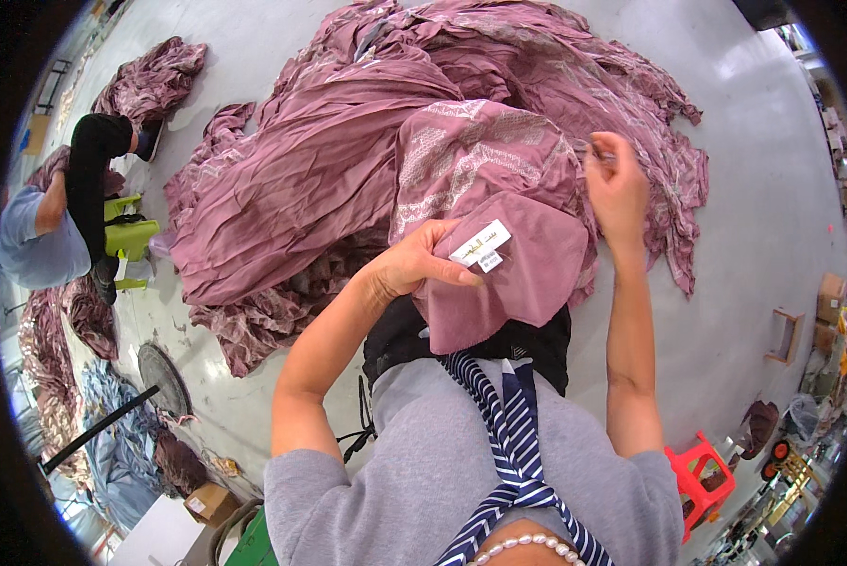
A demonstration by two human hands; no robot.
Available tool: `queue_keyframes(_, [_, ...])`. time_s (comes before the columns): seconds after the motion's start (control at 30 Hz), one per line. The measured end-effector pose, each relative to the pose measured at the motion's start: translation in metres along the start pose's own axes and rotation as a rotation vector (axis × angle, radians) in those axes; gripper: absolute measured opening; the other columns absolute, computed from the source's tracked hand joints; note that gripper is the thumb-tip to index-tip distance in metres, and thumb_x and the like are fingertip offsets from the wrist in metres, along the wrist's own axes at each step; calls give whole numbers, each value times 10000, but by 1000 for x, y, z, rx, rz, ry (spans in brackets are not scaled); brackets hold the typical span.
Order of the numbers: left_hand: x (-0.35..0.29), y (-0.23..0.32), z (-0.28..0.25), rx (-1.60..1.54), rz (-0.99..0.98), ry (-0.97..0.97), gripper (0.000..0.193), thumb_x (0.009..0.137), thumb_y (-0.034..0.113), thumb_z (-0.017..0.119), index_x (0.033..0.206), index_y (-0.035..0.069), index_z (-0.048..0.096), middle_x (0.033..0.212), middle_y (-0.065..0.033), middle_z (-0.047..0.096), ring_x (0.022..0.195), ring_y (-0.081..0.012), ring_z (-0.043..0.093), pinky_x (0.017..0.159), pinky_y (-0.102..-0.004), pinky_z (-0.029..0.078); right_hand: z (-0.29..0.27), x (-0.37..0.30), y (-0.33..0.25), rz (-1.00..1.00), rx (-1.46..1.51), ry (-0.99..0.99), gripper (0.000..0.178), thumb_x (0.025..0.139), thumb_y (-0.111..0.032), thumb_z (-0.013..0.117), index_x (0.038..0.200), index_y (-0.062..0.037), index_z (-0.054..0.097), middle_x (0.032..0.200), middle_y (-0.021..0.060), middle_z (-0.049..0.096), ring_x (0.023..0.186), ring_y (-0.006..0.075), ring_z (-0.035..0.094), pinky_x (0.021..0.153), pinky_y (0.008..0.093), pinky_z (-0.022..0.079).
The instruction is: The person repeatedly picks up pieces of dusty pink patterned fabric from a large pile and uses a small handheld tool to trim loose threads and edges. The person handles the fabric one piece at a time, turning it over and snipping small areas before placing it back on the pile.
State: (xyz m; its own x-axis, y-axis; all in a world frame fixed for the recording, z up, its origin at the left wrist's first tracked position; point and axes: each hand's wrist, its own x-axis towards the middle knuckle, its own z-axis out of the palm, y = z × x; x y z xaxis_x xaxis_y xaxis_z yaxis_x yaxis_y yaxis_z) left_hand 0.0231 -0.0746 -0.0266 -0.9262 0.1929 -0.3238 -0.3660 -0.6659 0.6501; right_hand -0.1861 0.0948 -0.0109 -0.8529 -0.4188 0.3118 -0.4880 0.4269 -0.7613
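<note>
The left fingers [463,274] pinch mauve cloth [539,269] beside its white label [479,242], best held flat there; right of them, the right fingers [611,144] curl narrowly, whether holding anything I cannot tell.

Lighting: bright, diffuse, whitish; shadows soft. Glare: pale patch on floor [749,141], beyond and right of grip of left hand [406,264]. Focus: label [481,244] at grip fairly crisp. Distortion: clutter [831,294] far right of grip bends; black vignette surrounds.
</note>
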Motion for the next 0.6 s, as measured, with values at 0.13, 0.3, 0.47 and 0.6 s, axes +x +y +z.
queue_keyframes(0.13, [3,4,6,7,27,-24,568,645,46,803,1164,32,573,1050,-22,634,957,-111,591,884,-261,453,-45,-15,-82,-83,88,-343,222,751,-69,705,965,-76,648,807,61,631,653,155,602,566,275,477])
queue_keyframes(0.3, [11,13,19,137,77,-50,526,687,18,767,1174,33,570,1034,0,625,935,-92,579,878,-245,446,-24,-24,-95,-356,45,-533,218,693,-31,713,895,-41,631,744,71,574,608,186,570,538,287,443])
queue_keyframes(0.47, [10,15,21,176,89,-89,456,722,4,747,1147,35,583,1010,23,616,923,-61,561,863,-237,441,-25,-25,-84,-131,162,-549,104,791,-30,680,852,6,603,720,21,547,609,55,467,533,208,364])
queue_keyframes(0.6, [11,11,19,78,88,-86,508,698,9,758,1169,35,571,1030,4,624,931,-84,578,880,-250,447,-24,-26,-73,30,324,-510,119,849,-70,648,897,18,583,748,36,573,642,44,491,569,193,394])
